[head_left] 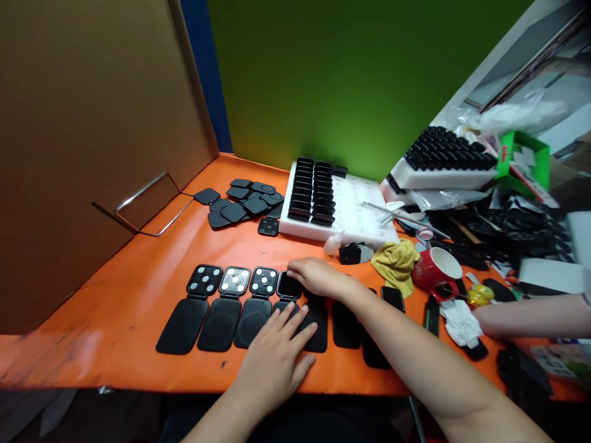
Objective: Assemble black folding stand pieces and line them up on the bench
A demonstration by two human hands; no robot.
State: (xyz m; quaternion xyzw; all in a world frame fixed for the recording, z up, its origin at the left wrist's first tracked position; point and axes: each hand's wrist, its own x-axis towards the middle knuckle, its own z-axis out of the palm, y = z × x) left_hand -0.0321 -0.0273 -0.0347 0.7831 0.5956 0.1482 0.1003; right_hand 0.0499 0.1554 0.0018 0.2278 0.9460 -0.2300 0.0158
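Note:
My left hand [277, 354] lies with its fingers spread over a large black plate in a row along the front of the orange table. My right hand [314, 275] has its fingers bent down on the right edge of a small black square [289, 285] hinged above that plate. To its left, three small squares [265, 281] show white dots, each joined to a large plate [218, 325]. More black plates [346, 326] lie partly beneath my right forearm.
Behind are a pile of black plates [244, 206] and a white foam tray [346, 231] holding black pieces. On the right are a yellow cloth [396, 261], a red mug [434, 271] and another person's forearm [530, 317]. A bent wire frame [159, 234] stands left.

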